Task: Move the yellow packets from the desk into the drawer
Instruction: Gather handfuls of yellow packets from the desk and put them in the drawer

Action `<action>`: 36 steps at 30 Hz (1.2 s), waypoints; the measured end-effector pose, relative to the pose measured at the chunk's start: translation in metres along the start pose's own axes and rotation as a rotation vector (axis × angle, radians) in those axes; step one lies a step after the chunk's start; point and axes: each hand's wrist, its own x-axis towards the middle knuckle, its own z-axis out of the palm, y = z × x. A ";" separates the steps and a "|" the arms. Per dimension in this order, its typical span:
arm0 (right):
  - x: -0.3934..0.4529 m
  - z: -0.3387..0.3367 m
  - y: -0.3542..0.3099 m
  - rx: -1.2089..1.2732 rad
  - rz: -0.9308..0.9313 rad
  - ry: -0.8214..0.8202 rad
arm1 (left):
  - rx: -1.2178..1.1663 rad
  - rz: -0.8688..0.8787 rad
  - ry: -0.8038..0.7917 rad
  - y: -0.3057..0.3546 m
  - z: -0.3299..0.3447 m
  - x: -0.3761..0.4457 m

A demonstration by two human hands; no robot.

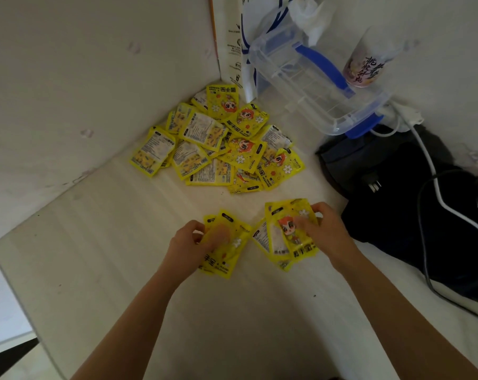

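On the desk, near edge: I log two small packet bundles, one in each hand.
Left hand (196, 239): fingers curled round a left bundle (227, 250) of yellow packets, thumb on top; I count at least two.
Right hand (318, 229): pinches a right bundle (283, 237), fanned, cartoon face up on the top packet.
Hands: apart, each clamped on its own bundle, both just above or on the desk (109, 256); I cannot tell which.
Pile (218, 144): many more yellow packets, loose and overlapping, in the far corner by the walls.
Drawer: I cannot see one.
Tub (314, 86): clear plastic, blue handle, tilted, right of the pile.
Cup (365, 64): printed, behind the tub.
Bag (397, 193): dark fabric, at right, a white cable (435, 193) lying across it.
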 end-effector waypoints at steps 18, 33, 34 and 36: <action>-0.009 0.026 0.025 -0.403 -0.155 -0.071 | -0.201 -0.167 0.221 0.004 0.077 -0.022; -0.055 0.012 0.061 0.289 0.106 -0.140 | -0.582 -0.318 0.032 -0.007 0.076 -0.047; -0.060 0.011 0.065 0.297 0.098 -0.132 | -0.602 -0.305 0.008 -0.010 0.073 -0.051; -0.074 0.009 0.070 0.319 0.084 -0.113 | -0.608 -0.276 -0.038 -0.016 0.065 -0.057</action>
